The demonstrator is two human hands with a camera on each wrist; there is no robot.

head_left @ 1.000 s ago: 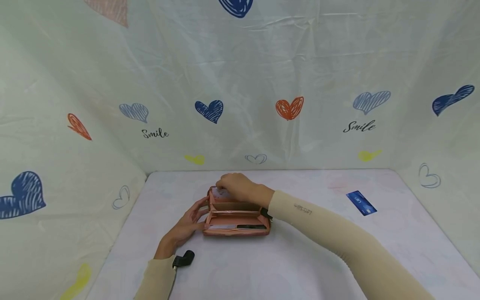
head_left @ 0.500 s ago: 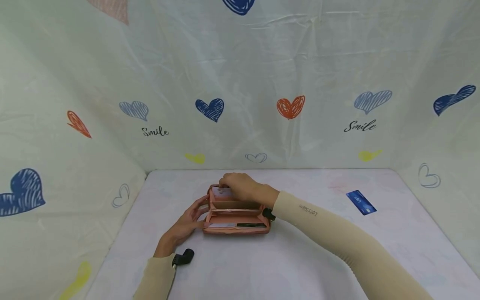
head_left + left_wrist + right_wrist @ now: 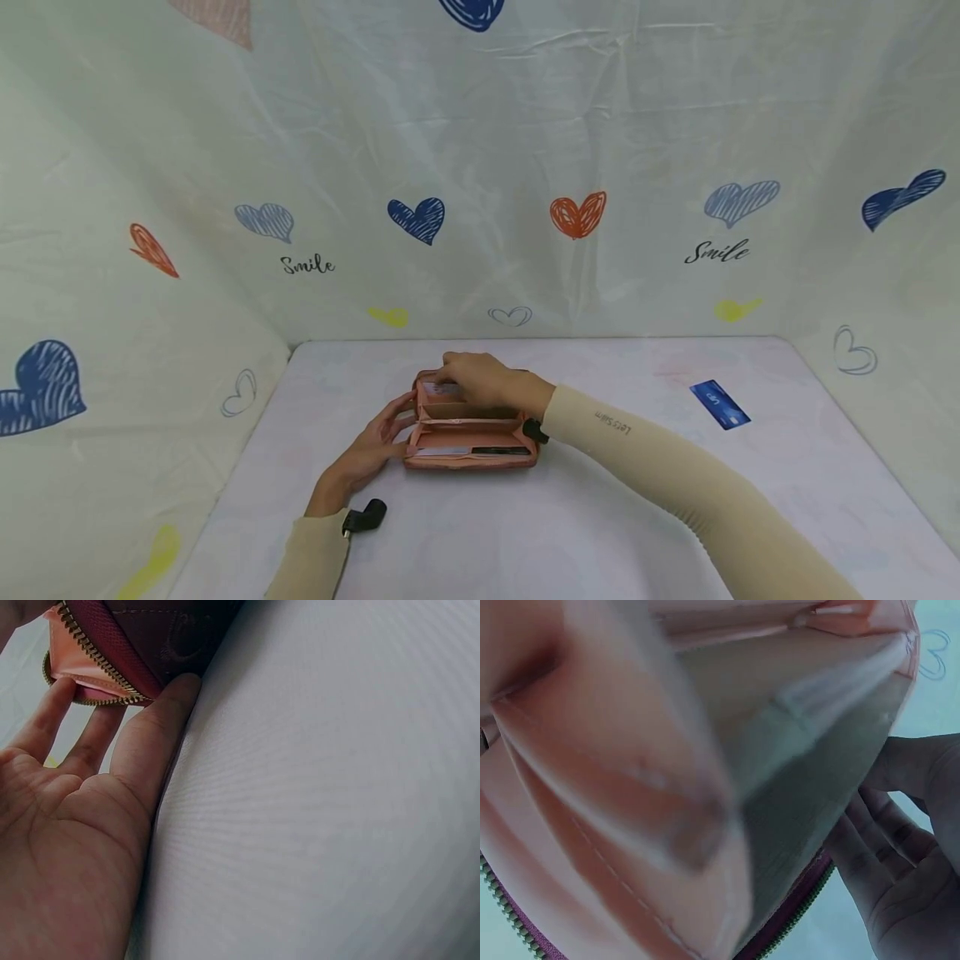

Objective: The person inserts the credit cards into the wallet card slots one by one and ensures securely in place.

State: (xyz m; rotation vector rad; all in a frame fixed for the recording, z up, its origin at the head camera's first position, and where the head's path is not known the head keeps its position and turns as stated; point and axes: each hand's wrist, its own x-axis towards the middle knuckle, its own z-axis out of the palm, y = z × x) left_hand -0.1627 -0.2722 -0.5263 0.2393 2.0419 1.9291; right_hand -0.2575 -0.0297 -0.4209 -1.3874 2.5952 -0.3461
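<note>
A pink-lined zip wallet (image 3: 468, 437) stands spread open on the table, its compartments facing up. My left hand (image 3: 371, 454) holds its left end, thumb low at the front and fingers spread along the side. In the left wrist view the thumb presses the dark red outside (image 3: 169, 641) beside the brass zip. My right hand (image 3: 487, 382) reaches over the back wall and grips it, with fingers behind it in the right wrist view. A pale printed card (image 3: 442, 388) shows in the back slot by those fingers. White (image 3: 442, 452) and black (image 3: 501, 451) cards sit in the front slots.
A blue bank card (image 3: 720, 405) lies on the white table (image 3: 600, 517) at the right. Behind the table hangs a white curtain (image 3: 480, 150) printed with hearts. Black wrist cameras, such as the left one (image 3: 366, 517), stick out from both sleeves.
The right hand's fingers have shifted slightly at the back wall of the wallet. The left hand and the wallet stay almost as they were.
</note>
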